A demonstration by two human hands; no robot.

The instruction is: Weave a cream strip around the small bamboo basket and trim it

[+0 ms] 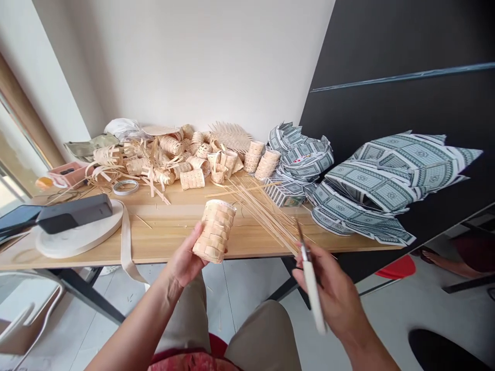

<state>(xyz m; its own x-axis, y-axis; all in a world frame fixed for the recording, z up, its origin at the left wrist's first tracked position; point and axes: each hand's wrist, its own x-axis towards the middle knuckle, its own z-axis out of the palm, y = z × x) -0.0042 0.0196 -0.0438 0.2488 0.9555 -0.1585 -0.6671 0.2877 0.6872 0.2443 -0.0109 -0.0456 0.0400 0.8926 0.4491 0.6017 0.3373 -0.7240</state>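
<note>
Just in front of the table edge, my left hand (188, 256) grips a small woven basket (215, 230), a pale cylinder of interlaced flat strips, tilted slightly. Its rim shows a white edge. My right hand (328, 281) is closed around a white-handled pointed tool (310, 286) with a slim dark tip aimed up and away; its exact kind is not clear. Behind that tip, thin loose strips (261, 208) lie fanned on the wooden table (170, 237). Two similar woven cylinders (267, 164) stand farther back.
A heap of woven pieces (170, 147) fills the back left. Folded patterned-paper shapes (371, 185) spread across the right. On the left lie a white ribbon roll (81, 239), a grey block-shaped device (75, 212) and a tape ring (126, 187). A red stool (396, 266) is at right.
</note>
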